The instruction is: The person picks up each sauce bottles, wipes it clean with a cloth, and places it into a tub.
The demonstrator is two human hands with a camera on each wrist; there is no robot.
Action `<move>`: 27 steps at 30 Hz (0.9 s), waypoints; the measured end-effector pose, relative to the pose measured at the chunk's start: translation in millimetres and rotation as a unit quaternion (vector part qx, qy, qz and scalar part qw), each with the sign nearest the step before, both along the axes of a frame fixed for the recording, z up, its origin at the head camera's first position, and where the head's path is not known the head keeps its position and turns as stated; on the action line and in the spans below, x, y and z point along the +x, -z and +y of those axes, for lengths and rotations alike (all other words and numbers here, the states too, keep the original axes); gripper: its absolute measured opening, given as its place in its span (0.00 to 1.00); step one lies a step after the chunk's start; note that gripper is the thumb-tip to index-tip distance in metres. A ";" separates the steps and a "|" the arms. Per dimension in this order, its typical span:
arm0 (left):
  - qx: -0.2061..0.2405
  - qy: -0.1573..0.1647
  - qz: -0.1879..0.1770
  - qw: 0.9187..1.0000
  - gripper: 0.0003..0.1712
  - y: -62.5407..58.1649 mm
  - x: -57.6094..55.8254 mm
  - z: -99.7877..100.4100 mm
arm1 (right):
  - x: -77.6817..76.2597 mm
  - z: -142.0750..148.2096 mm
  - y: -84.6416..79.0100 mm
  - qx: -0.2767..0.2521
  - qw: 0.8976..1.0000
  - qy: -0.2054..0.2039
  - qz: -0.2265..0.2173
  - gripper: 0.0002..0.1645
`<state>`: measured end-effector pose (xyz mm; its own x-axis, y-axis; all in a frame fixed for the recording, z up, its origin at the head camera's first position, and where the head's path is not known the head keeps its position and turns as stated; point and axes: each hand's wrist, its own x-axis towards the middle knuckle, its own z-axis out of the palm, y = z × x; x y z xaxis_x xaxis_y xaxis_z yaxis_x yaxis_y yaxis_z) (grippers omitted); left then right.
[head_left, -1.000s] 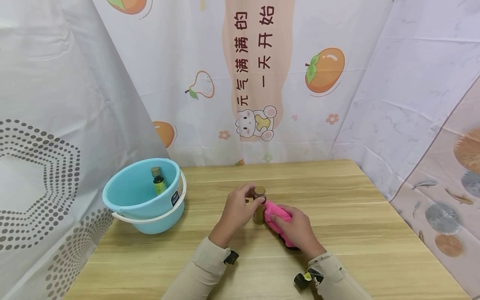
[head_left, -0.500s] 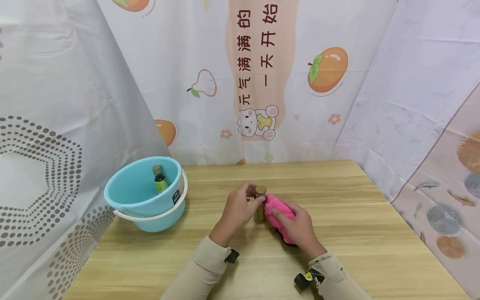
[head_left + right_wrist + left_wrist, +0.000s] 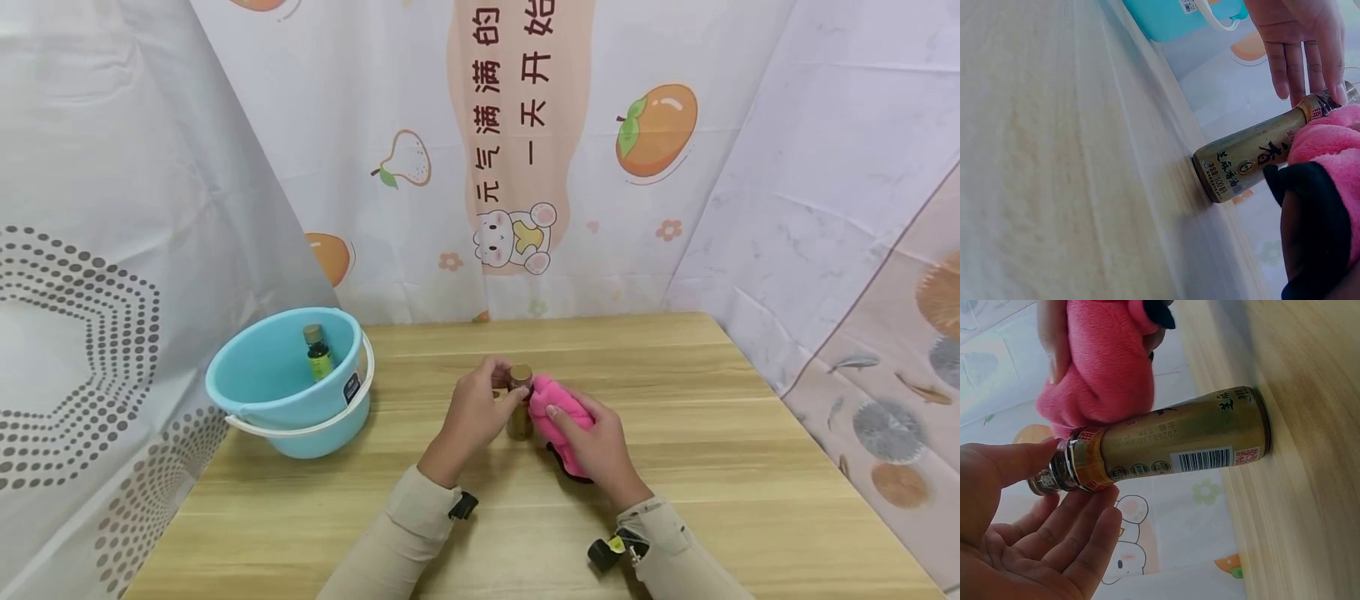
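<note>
A small gold sesame oil bottle [image 3: 1185, 437] with a gold cap stands upright on the wooden table. My left hand [image 3: 474, 410] pinches its neck between thumb and fingers; the other fingers [image 3: 1094, 550] spread loosely beside it. In my right hand [image 3: 600, 446] is a bunched pink plush cloth [image 3: 557, 421] with a black edge, gripped and pressed against the bottle's upper right side. In the right wrist view the cloth covers part of the bottle's [image 3: 1241, 162] upper body, while the lower label and base show. My right fingers are mostly hidden behind the cloth.
A light blue bucket [image 3: 288, 433] with a white handle stands at the table's left. Inside it leans a dark bottle [image 3: 318, 354] with a green-yellow label. Printed curtains [image 3: 420, 250] hang behind the table [image 3: 712, 467] and at both sides.
The pink cloth and right hand have shifted slightly up along the bottle. My left hand keeps its pinch on the neck. The head view has tilted a little.
</note>
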<state>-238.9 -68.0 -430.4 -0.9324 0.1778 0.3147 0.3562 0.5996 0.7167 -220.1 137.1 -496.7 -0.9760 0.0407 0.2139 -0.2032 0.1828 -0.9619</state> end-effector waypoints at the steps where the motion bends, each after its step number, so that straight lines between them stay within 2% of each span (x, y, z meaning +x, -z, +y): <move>1: -0.001 0.000 -0.002 1.000 0.19 0.3 0.0 0.0 | 0.3 0.0 0.4 -0.004 1.000 0.003 0.002 0.28; 7: -0.002 0.002 0.002 1.000 0.20 0.8 -0.3 -0.2 | 0.2 1.3 0.5 -0.045 0.999 0.016 0.017 0.26; 10: 0.002 0.005 0.008 1.000 0.19 0.6 -0.6 -0.3 | -0.2 1.2 -1.3 -0.054 0.998 0.005 0.016 0.26; 16: 0.006 0.009 0.013 1.000 0.19 0.9 -1.0 -0.6 | -0.5 0.6 -3.7 -0.026 0.999 -0.020 -0.003 0.27; 20: 0.005 0.008 0.012 1.000 0.18 0.9 -0.7 -0.3 | -1.2 0.6 -2.6 -0.007 1.000 -0.016 -0.010 0.27; 27: 0.016 0.011 0.003 1.000 0.18 0.8 -1.0 0.2 | -3.4 0.0 4.5 0.040 0.997 -0.006 -0.063 0.29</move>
